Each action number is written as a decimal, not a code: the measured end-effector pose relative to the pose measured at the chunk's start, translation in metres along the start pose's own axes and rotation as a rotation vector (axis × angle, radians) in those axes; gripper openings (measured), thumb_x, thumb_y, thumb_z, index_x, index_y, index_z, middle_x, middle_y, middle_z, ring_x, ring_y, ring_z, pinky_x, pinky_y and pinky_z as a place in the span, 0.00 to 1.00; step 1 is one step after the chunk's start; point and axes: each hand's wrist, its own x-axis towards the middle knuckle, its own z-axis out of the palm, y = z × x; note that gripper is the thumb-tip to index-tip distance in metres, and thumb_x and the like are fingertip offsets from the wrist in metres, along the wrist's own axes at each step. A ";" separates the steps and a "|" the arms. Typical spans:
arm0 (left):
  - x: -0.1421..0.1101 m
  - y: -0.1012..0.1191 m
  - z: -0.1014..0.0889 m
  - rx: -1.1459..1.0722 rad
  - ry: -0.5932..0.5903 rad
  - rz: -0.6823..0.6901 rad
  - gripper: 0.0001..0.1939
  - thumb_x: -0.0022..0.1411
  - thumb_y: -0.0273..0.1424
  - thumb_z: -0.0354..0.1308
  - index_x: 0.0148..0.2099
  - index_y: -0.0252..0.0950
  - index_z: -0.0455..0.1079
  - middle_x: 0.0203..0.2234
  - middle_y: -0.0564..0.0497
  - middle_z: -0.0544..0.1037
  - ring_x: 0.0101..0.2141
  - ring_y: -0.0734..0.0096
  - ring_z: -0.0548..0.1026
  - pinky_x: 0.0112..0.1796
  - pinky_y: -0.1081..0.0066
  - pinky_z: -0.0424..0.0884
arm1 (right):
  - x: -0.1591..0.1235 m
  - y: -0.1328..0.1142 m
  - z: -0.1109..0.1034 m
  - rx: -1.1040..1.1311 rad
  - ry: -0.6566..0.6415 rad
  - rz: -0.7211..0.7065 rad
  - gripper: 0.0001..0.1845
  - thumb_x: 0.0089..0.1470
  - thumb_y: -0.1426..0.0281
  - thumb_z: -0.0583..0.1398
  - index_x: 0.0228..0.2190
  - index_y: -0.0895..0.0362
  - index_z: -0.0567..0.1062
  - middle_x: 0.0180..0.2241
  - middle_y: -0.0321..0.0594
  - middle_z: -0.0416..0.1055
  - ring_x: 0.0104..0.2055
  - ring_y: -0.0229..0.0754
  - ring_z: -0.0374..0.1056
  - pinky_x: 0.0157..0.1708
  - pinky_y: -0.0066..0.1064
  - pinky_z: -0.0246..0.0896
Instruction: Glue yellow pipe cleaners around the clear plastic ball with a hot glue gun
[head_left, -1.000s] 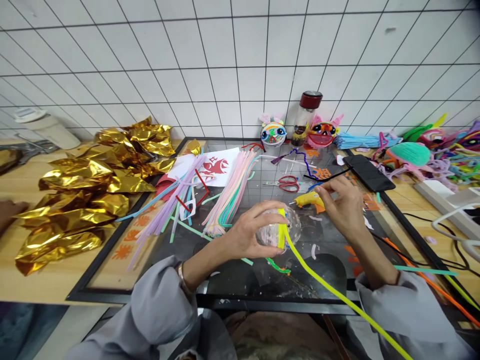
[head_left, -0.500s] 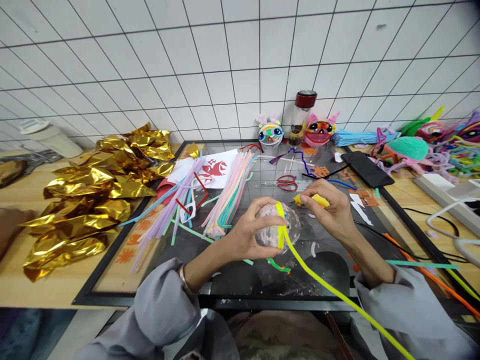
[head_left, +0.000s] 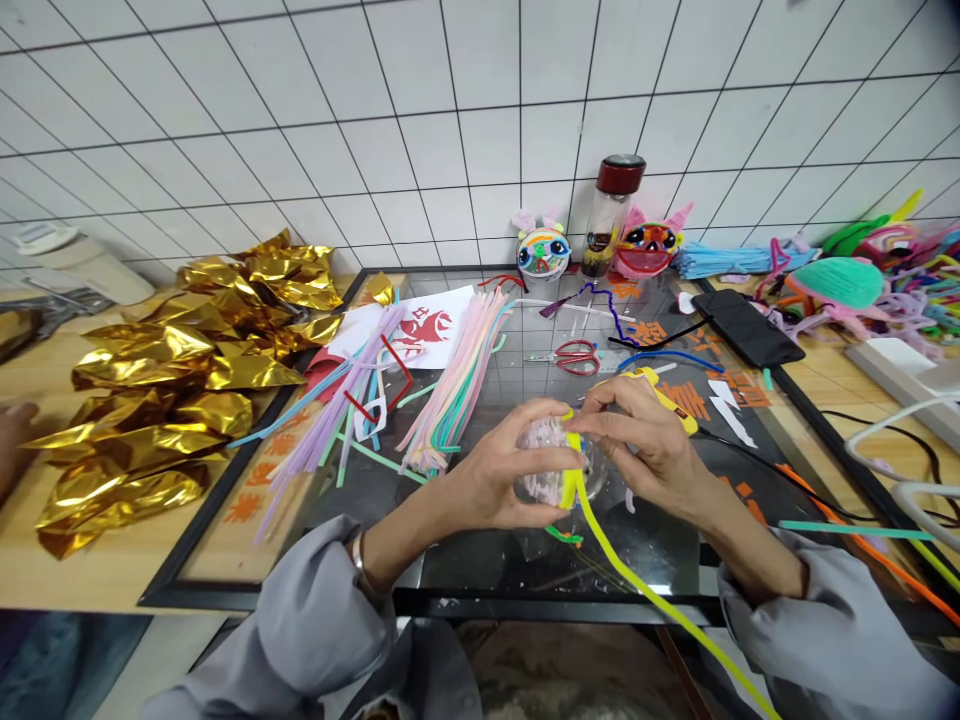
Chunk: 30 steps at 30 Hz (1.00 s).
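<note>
My left hand (head_left: 499, 470) is wrapped round a clear plastic ball (head_left: 541, 470). A fuzzy yellow pipe cleaner (head_left: 667, 605) bands the ball and trails off toward the lower right. On the ball's right side, the closed fingertips of my right hand (head_left: 649, 445) pinch or press the yellow band near its top. Behind that hand lies a yellow glue gun (head_left: 679, 408) with a black cord, partly covered by my fingers. A scrap of green pipe cleaner (head_left: 564, 537) rests below the ball.
Red-handled scissors (head_left: 576, 357), pastel pipe cleaner bundles (head_left: 454, 385) and gold foil (head_left: 142, 440) lie around. At the back stand a bottle (head_left: 609, 220) and two decorated balls (head_left: 542, 250). A phone (head_left: 746, 328) and power strip (head_left: 907, 380) are right; another person's hand (head_left: 11, 440) is far left.
My right hand reached the yellow glue gun, then left it and moved left and down onto the yellow band. My left hand keeps hold of the ball.
</note>
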 end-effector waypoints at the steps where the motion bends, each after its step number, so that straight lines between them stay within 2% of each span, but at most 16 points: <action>1: 0.000 -0.001 0.000 -0.008 0.004 -0.001 0.21 0.56 0.33 0.68 0.51 0.39 0.69 0.59 0.38 0.62 0.61 0.54 0.65 0.58 0.54 0.68 | 0.000 0.000 0.001 -0.008 0.000 -0.006 0.19 0.56 0.82 0.54 0.43 0.52 0.76 0.37 0.40 0.68 0.40 0.42 0.65 0.37 0.38 0.58; 5: 0.001 -0.005 -0.001 -0.066 0.038 -0.094 0.25 0.53 0.34 0.70 0.53 0.40 0.69 0.58 0.39 0.65 0.59 0.53 0.67 0.58 0.54 0.68 | -0.002 0.004 0.004 0.029 0.035 0.050 0.17 0.59 0.79 0.56 0.46 0.51 0.75 0.38 0.40 0.68 0.42 0.42 0.66 0.39 0.37 0.60; 9: 0.001 -0.014 0.001 -0.160 0.140 -0.247 0.30 0.48 0.35 0.73 0.53 0.39 0.69 0.58 0.38 0.67 0.59 0.51 0.68 0.59 0.51 0.65 | -0.004 0.011 0.005 0.098 0.106 0.154 0.17 0.60 0.74 0.57 0.50 0.49 0.74 0.40 0.41 0.69 0.44 0.43 0.66 0.42 0.37 0.63; 13: 0.002 -0.020 0.005 -0.267 0.236 -0.386 0.31 0.46 0.34 0.73 0.52 0.39 0.70 0.57 0.39 0.70 0.59 0.51 0.68 0.60 0.52 0.62 | -0.003 0.017 0.006 0.137 0.144 0.211 0.18 0.60 0.71 0.60 0.52 0.48 0.73 0.40 0.40 0.70 0.42 0.42 0.67 0.42 0.36 0.64; 18: 0.006 -0.022 0.005 -0.353 0.335 -0.539 0.28 0.46 0.34 0.72 0.50 0.37 0.71 0.53 0.42 0.74 0.56 0.53 0.71 0.60 0.57 0.62 | -0.002 0.017 0.011 0.159 0.117 0.227 0.22 0.57 0.68 0.62 0.54 0.47 0.71 0.41 0.39 0.71 0.41 0.42 0.68 0.41 0.36 0.66; 24: 0.009 -0.023 0.000 -0.454 0.329 -0.714 0.30 0.44 0.34 0.72 0.52 0.37 0.72 0.49 0.46 0.76 0.51 0.55 0.73 0.54 0.62 0.67 | -0.005 0.024 0.016 0.113 0.135 0.301 0.18 0.57 0.63 0.61 0.50 0.48 0.75 0.42 0.42 0.72 0.46 0.48 0.68 0.46 0.42 0.66; 30: 0.012 -0.025 -0.005 -0.480 0.349 -0.742 0.30 0.41 0.32 0.73 0.50 0.36 0.73 0.46 0.47 0.76 0.48 0.58 0.74 0.50 0.66 0.69 | 0.005 0.027 0.019 0.159 0.174 0.333 0.17 0.55 0.59 0.62 0.46 0.50 0.77 0.42 0.42 0.74 0.44 0.48 0.70 0.46 0.43 0.67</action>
